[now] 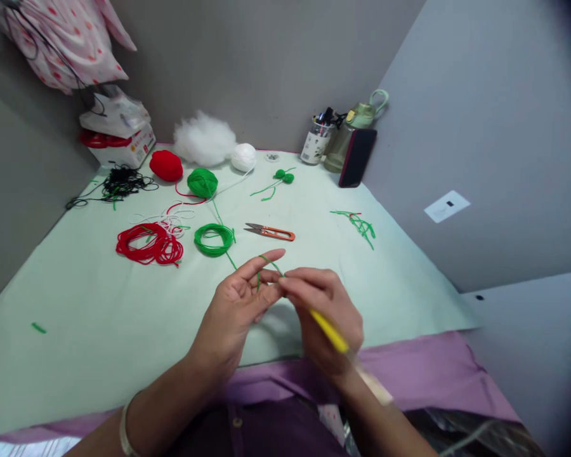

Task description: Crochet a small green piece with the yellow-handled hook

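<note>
My left hand (235, 304) pinches green yarn (273, 264) between thumb and fingers. Its index finger is raised, and a strand runs over it. Closed around a crochet hook (330, 331) with a yellow handle, my right hand (326, 308) meets the left fingertips. The hook's tip and any stitches are hidden between the fingers. Beyond my hands lie thread snips (271, 232) with orange handles and a coil of green yarn (214, 240). A green yarn ball (202, 183) sits farther back, its strand trailing toward my left hand.
Red yarn (150, 244), a red ball (166, 165), black yarn (124, 184), white stuffing (204, 139) and a white ball (243, 157) lie left and back. Small green balls (284, 176), green scraps (359, 223), a pen cup (316, 145), a bottle (340, 146) and a phone (358, 158) are right.
</note>
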Motion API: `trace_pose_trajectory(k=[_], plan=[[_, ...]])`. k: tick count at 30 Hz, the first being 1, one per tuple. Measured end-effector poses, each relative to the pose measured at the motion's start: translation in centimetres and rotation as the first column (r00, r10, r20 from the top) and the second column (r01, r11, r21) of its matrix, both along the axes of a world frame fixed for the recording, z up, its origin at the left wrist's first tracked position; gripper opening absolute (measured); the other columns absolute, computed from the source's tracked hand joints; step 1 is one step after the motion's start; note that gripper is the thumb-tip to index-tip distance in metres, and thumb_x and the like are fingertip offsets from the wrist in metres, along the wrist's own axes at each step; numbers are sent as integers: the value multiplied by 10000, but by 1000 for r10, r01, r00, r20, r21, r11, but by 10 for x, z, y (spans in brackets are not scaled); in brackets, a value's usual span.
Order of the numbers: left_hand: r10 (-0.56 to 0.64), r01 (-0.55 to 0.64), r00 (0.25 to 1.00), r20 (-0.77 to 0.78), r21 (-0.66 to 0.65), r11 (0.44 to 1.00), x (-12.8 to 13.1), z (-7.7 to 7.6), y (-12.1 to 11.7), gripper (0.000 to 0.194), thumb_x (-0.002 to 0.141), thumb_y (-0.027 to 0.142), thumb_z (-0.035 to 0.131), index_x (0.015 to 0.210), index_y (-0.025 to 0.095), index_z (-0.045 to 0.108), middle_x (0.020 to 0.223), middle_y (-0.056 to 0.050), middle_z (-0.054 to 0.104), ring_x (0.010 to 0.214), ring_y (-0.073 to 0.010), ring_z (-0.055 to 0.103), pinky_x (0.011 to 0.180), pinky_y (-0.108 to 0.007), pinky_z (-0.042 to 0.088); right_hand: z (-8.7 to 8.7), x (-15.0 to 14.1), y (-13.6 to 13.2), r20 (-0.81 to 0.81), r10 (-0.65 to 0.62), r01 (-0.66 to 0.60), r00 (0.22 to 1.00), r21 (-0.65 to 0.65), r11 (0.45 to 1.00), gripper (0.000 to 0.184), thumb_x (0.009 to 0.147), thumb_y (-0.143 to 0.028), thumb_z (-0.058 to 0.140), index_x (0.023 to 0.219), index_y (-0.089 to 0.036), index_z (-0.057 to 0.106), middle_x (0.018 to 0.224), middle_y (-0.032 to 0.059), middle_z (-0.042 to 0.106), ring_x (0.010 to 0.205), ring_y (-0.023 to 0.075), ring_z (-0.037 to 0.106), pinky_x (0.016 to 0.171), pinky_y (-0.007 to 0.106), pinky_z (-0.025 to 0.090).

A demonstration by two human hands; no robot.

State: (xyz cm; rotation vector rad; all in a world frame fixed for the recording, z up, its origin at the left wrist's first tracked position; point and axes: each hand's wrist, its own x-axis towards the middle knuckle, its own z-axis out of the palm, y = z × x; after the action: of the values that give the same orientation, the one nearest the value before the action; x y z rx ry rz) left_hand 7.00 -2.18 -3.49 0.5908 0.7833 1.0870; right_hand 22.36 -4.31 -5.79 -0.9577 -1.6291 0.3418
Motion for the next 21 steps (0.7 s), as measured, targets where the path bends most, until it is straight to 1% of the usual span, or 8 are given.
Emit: trace_pose_trajectory(k=[2,5,8,10,12,16,19,21], plan=[[-50,55,996,70,-73,996,-2,0,2,388,764,242,974,1138,210,876,690,68,597,507,-1,326,576,-121,416,0,2,0,74,-26,22,997,42,999,332,996,-92,699,1214,-308,824,1152,78,803,995,219,762,827,351,636],[-90,102,989,113,-102,990,-7,0,6,336,801,215,931,1130,176,882,602,111,485,469,8,226,718,-179,528,2,4,5,-223,1,-19,975,-81,997,260,1040,-122,646,1110,-290,832,986,37,785,814,166,725,728,311,606],[-47,47,999,1,-19,999,-11,-2,6,318,794,203,923,1110,200,885,711,58,611,515,-12,404,634,-164,473,1,5,12,-462,94,-196,882,-178,964,183,1061,-214,653,1028,-267,825,913,19,760,714,140,681,681,300,583],[-19,25,995,-101,59,998,-10,-4,4,297,788,225,933,1082,217,887,778,20,677,612,-61,536,574,-172,421,-1,4,14,-472,136,-251,871,-190,949,156,1052,-262,677,1015,-259,828,934,37,784,769,162,703,688,307,592],[-1,18,987,-163,109,994,-8,-6,2,293,796,246,938,1083,223,882,766,10,696,655,-97,580,578,-196,428,-2,3,13,-444,125,-235,887,-201,951,152,1045,-291,692,1017,-261,838,974,54,816,824,183,722,700,316,606],[3,10,992,-126,97,995,-5,-6,1,336,776,241,952,1100,218,865,850,5,748,639,-97,600,709,-258,517,-3,3,12,-440,111,-228,891,-223,948,150,1042,-279,696,1062,-276,845,1008,49,836,781,167,721,717,322,618],[-29,33,998,-61,58,998,-4,-3,1,325,806,244,923,1118,195,844,717,26,709,665,-118,623,798,-286,534,-3,3,11,-442,127,-241,888,-212,947,167,1047,-259,685,1069,-290,847,1020,46,828,820,171,726,735,325,625],[-53,54,998,-42,33,998,-3,0,2,408,812,253,918,1199,184,811,650,43,669,668,-130,623,791,-290,532,-2,3,11,-447,131,-241,885,-198,950,164,1042,-263,692,1058,-295,852,1013,51,815,843,180,728,724,325,628]])
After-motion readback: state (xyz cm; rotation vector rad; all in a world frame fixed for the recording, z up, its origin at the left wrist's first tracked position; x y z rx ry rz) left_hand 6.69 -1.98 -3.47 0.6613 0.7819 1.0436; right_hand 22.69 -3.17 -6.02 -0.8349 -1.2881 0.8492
